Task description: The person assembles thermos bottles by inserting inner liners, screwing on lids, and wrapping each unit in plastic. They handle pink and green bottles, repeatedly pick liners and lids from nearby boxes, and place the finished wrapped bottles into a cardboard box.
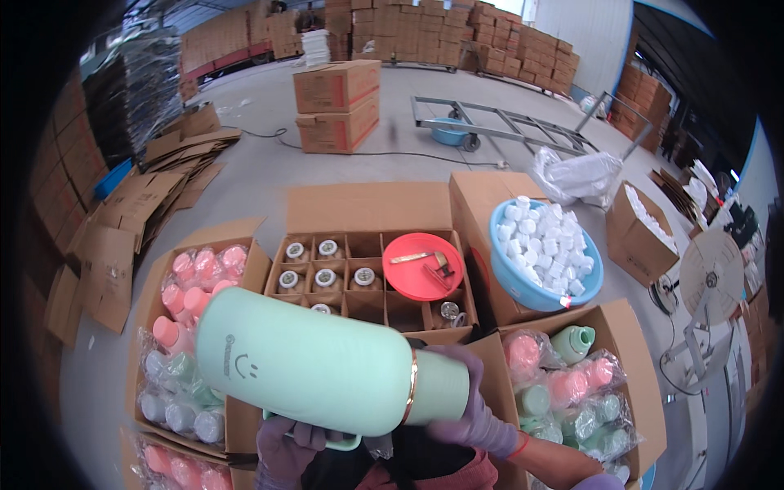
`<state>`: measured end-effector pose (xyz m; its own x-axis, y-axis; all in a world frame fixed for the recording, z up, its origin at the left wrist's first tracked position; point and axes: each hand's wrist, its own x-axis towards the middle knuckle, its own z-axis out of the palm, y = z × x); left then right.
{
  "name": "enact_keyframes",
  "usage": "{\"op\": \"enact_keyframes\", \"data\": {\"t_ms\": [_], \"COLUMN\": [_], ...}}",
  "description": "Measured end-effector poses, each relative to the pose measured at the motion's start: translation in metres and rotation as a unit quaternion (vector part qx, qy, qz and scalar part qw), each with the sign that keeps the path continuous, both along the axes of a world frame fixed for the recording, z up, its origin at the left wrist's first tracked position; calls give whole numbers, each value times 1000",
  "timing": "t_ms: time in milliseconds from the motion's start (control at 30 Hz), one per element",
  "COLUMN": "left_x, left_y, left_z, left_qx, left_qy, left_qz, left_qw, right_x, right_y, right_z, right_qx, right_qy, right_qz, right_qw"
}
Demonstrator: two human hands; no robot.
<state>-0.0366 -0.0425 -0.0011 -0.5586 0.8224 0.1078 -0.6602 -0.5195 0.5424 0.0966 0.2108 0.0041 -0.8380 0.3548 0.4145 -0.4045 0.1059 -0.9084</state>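
A large mint green thermos jug (306, 359) lies sideways in the air before me, its base to the left. It has a smiling-face print and a copper-coloured ring below its cup lid (441, 388). My left hand (286, 449), in a purple-grey glove, is closed on the jug's handle (343, 443) underneath. My right hand (482, 412), gloved the same way and a little blurred, wraps round the end of the cup lid. Behind the jug stands a divided carton (367, 208) holding several bottles with silvery tops (327, 278).
A red plate (416, 286) with small tools rests on the divided carton. To its right, a blue basin (510, 282) holds many white caps. Cartons of bagged pink, green and white jugs flank me at left (147, 359) and right (645, 384). Farther off stand two stacked boxes (335, 131) and a metal trolley (506, 126).
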Motion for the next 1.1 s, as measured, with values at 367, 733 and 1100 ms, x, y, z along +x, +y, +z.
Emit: {"op": "enact_keyframes", "data": {"t_ms": [367, 733, 1100], "left_x": [-88, 6, -5], "left_y": [-52, -132, -97], "left_z": [-18, -18, -5], "left_qx": [-434, -424, -449], "left_qy": [804, 392, 106], "left_qz": [199, -71, -3], "left_qw": [355, 814, 887], "right_x": [-165, -179, -135], "right_y": [29, 18, 59], "right_z": [4, 9, -38], "right_qx": [-321, 2, -188], "right_qy": [-287, -327, -369], "right_qz": [261, 496, 249], "right_qw": [864, 805, 875]}}
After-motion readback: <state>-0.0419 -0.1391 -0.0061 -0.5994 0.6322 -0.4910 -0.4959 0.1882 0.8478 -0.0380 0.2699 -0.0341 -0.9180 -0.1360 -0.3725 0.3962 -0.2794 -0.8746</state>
